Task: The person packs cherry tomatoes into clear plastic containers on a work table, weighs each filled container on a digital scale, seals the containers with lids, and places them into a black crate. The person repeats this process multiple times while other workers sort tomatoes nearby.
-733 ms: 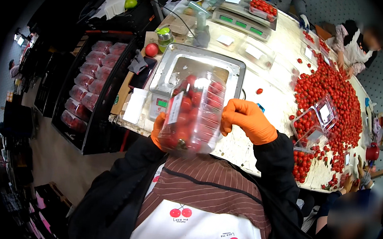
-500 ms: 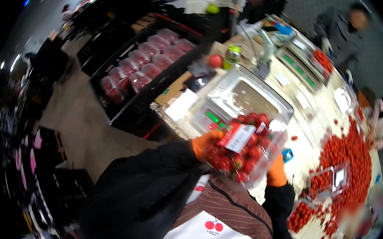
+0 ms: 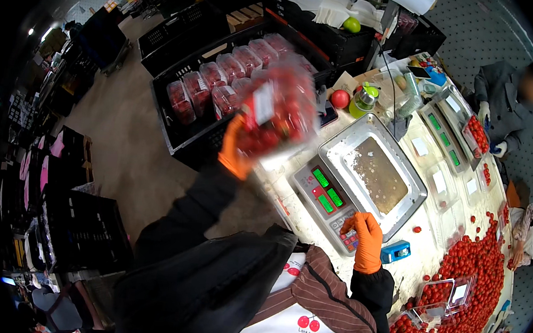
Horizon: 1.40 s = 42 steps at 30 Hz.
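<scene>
Head view: I have a tomato punnet lifted in one hand and a finger at the scale keys.

My left hand (image 3: 235,154), in an orange glove, grips the clear punnet of cherry tomatoes (image 3: 280,108) and holds it raised over the black crate (image 3: 184,136) of filled punnets, left of the scale (image 3: 359,177). My right hand (image 3: 366,240) rests loosely curled on the scale's keypad, holding nothing. Loose tomatoes (image 3: 477,271) lie heaped on the table at my right.

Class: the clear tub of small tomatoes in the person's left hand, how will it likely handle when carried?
The tub looks packed full, so probably weighty for its size. Its thin clear plastic likely flexes under a squeeze. The left hand grips one end only, so it may tilt.
</scene>
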### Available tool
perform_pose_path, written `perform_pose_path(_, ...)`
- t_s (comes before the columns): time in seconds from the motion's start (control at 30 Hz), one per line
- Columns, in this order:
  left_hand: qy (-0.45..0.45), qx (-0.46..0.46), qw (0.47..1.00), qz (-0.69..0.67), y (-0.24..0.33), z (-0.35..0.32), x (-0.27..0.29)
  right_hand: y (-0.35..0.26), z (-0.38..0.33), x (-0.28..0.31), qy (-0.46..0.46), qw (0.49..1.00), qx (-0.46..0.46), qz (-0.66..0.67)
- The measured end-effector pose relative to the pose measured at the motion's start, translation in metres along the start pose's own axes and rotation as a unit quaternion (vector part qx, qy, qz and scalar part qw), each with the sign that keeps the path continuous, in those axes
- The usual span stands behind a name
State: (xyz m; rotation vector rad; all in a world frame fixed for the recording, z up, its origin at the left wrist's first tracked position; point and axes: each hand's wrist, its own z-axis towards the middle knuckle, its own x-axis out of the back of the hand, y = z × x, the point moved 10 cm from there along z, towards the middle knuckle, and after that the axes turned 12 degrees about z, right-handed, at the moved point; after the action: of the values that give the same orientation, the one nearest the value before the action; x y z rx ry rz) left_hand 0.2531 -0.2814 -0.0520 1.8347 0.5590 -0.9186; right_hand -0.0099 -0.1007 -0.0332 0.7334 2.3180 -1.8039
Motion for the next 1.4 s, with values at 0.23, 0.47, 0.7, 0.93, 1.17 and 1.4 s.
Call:
perform_pose_path(0.23,0.029,-0.073,0.993,0.084,0.146,0.058,0.135,0.031,0.007,0.020,0.030,0.998,-0.053,0.013)
perform_pose_path(0.47,0.210,0.122,0.943,0.227,0.142,0.073,0.241,0.038,0.010,0.000,-0.017,0.997,-0.070,0.004)
perform_pose_path(0.7,0.264,0.200,0.873,0.357,0.172,0.074,0.326,0.059,0.016,0.003,-0.007,0.995,-0.096,0.021)
perform_pose_path(0.93,-0.010,0.112,0.281,0.953,0.173,0.088,0.313,0.066,0.021,-0.018,-0.037,0.993,-0.116,-0.001)
perform_pose_path(1.17,0.328,-0.205,0.498,0.776,0.254,0.110,0.310,0.066,0.027,-0.024,-0.044,0.991,-0.127,-0.015)
perform_pose_path(1.4,0.238,-0.067,0.477,0.843,0.196,0.172,0.191,0.072,0.024,-0.031,-0.054,0.990,-0.126,-0.026)
